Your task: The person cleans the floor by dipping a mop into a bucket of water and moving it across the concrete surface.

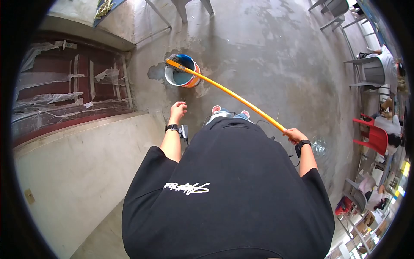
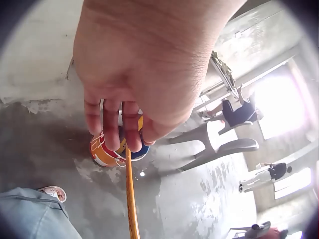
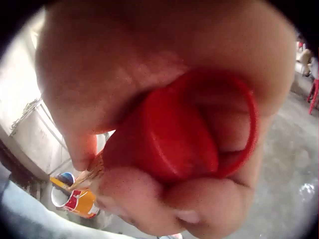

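Observation:
A long orange pole (image 1: 239, 98) slants across the head view, its dark mop head (image 1: 174, 58) at the rim of a bucket (image 1: 196, 74) holding greyish water. My right hand (image 1: 294, 135) grips the pole's near end; in the right wrist view the fingers (image 3: 209, 201) curl round its red end cap (image 3: 174, 134), which has a loop. My left hand (image 1: 177, 111) is held in the air below the bucket, touching nothing. In the left wrist view its fingers (image 2: 112, 127) hang relaxed, in front of the bucket (image 2: 102, 153) and pole (image 2: 130, 194).
Wet patches mark the concrete floor (image 1: 258, 52). A low wall (image 1: 86, 159) and a dark red door panel with torn plastic (image 1: 51, 86) stand at left. A grey chair (image 1: 185, 8) is beyond the bucket; a red chair (image 1: 374, 136) and seated people are at right.

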Action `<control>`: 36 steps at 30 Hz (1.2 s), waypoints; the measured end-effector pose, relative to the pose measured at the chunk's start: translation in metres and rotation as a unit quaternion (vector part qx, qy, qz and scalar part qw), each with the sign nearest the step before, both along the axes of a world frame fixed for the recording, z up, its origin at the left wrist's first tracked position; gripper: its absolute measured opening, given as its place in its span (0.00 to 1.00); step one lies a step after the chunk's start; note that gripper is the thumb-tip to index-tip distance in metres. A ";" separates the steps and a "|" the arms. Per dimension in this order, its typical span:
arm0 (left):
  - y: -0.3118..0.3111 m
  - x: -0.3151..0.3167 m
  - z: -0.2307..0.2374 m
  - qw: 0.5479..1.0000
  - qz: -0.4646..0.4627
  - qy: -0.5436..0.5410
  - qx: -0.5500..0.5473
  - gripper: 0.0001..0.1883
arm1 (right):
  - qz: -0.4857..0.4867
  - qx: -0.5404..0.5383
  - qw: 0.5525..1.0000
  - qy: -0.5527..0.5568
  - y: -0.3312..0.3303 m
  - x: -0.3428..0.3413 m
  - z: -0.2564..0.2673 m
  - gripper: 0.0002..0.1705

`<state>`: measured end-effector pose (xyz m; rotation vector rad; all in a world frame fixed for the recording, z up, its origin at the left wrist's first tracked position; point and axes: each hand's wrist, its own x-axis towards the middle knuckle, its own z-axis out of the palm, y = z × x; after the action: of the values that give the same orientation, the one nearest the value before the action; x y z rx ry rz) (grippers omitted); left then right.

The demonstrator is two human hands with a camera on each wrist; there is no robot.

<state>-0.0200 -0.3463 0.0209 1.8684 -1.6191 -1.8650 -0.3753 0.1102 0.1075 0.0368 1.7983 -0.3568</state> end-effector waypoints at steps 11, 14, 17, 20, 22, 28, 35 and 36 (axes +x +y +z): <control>0.019 0.018 -0.010 0.999 -0.017 -0.040 0.026 0.09 | 0.165 0.010 0.983 0.084 -0.086 0.018 0.112 0.29; 0.026 0.021 -0.010 0.999 0.002 -0.042 0.025 0.09 | 0.166 0.010 0.982 0.093 -0.086 0.005 0.105 0.29; 0.027 0.029 -0.023 1.000 -0.007 -0.010 0.028 0.10 | 0.178 0.011 0.979 0.099 -0.056 -0.013 0.058 0.28; 0.024 0.033 -0.028 0.999 -0.018 -0.029 0.035 0.10 | 0.109 0.004 0.992 0.067 -0.013 -0.024 0.002 0.27; 0.019 0.033 -0.023 0.999 0.002 -0.042 0.035 0.09 | 0.075 0.006 0.993 0.094 0.014 -0.021 -0.038 0.26; 0.015 0.028 -0.006 0.999 0.050 -0.002 0.002 0.08 | 0.048 0.005 0.998 0.037 0.023 0.008 -0.064 0.22; 0.038 0.029 -0.033 0.997 0.053 0.012 0.049 0.09 | 0.023 0.009 0.999 0.039 0.010 -0.009 -0.058 0.19; 0.042 0.029 -0.037 0.997 0.051 0.002 0.054 0.09 | 0.021 0.013 0.999 0.040 0.007 -0.009 -0.054 0.19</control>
<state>0.0086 -0.3044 -0.0161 1.9486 -1.4181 -1.9489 -0.3845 0.1177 0.0534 0.0024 1.8800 -0.3082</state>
